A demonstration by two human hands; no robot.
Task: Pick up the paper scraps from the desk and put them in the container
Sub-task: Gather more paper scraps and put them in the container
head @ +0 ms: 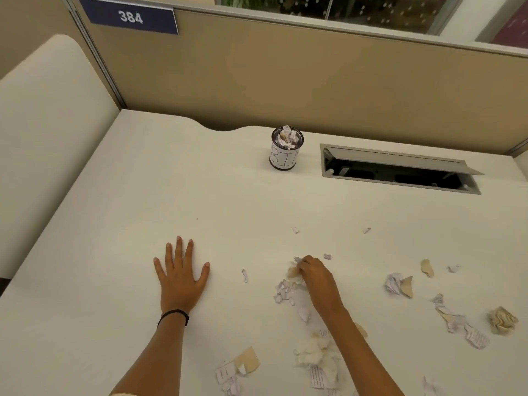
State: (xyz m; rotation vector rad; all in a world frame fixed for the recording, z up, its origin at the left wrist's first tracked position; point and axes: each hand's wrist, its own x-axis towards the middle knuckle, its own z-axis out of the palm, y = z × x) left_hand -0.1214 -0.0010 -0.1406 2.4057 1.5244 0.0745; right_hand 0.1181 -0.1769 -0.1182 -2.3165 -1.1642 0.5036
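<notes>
Single view, head-worn, wide-angle. It looks forward and steeply down from the near side of the cream-white desk top (114,195).

Both forearms enter at the bottom edge. The left hand (180,277) and right hand (317,277) sit in the lower half, close to the lens. Torn white and beige paper scraps (393,284) lie lower right, equally near.

The small round mesh container with a white paper label (285,150) stands mid-frame, farther off by the desk's back edge.

The tan fabric partition wall (285,81) faces the camera across the upper band, with a blue number plate reading 384 (130,17) top left. Straight edges bow outward toward the frame borders.
</notes>
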